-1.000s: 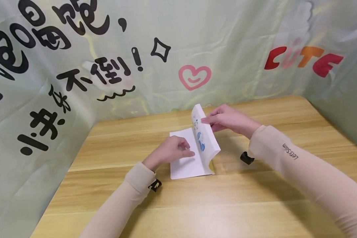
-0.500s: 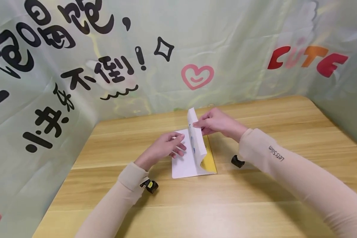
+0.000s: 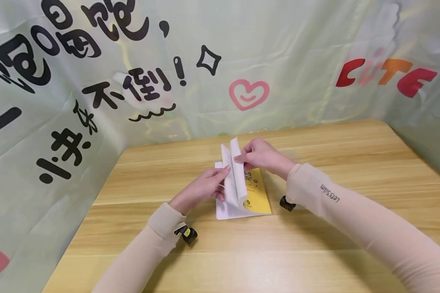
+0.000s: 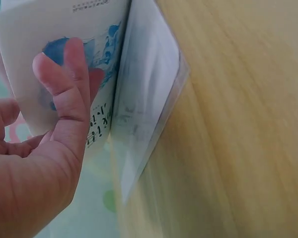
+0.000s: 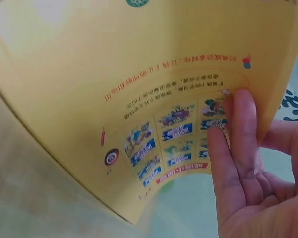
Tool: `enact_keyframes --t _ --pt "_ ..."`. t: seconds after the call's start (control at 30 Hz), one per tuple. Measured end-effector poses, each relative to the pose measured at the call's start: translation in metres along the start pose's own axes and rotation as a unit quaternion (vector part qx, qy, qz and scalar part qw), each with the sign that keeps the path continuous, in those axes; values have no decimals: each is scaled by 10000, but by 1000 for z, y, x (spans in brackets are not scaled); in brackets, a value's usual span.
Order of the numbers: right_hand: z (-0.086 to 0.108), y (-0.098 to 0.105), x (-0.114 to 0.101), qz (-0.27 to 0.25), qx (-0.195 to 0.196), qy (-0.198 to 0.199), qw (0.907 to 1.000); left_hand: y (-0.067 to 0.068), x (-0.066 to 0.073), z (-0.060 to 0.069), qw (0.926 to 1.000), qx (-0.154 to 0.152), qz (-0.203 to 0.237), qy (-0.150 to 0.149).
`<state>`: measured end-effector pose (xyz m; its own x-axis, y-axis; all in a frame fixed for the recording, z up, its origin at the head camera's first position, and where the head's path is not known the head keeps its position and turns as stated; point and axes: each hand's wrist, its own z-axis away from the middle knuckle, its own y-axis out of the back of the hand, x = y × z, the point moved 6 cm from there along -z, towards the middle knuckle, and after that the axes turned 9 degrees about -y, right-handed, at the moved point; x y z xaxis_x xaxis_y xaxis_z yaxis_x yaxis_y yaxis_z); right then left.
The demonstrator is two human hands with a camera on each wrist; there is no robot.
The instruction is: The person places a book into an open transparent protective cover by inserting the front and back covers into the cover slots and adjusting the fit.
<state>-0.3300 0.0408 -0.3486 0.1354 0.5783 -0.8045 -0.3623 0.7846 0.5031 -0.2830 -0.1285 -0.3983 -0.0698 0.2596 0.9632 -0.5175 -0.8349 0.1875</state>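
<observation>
A paperback book [image 3: 258,195] with a yellow cover stands partly open on the table, its white pages fanned upward. My right hand [image 3: 262,156] grips the raised thick part of the book, thumb on the page side. In the right wrist view its fingers [image 5: 246,129] lie against the yellow printed cover [image 5: 89,59]. My left hand [image 3: 205,185] pinches a separate raised leaf, its thumb toward the right-hand pages. The left wrist view has its fingers [image 4: 72,94] in front of a page with a blue picture [image 4: 107,54]. A white part of the book [image 3: 225,211] lies flat underneath.
The wooden table [image 3: 297,252] extends around the book. Behind it hangs a pale green cloth [image 3: 293,49] with black lettering and a pink heart [image 3: 249,95]. Black wrist cameras [image 3: 188,235] are strapped below both cuffs.
My right hand has moved left with the raised pages, exposing more of the yellow cover. My left hand has come from hovering over the flat page to holding a raised leaf.
</observation>
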Motion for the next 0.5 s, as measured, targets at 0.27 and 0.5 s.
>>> enact_keyframes --t 0.27,0.5 --pt "-4 -8 -1 18 148 28 9999 3 0 -1 9997 -134 144 -121" --pt "-4 -15 -3 127 157 -89 9998 4 -1 0 9997 -151 133 -117"
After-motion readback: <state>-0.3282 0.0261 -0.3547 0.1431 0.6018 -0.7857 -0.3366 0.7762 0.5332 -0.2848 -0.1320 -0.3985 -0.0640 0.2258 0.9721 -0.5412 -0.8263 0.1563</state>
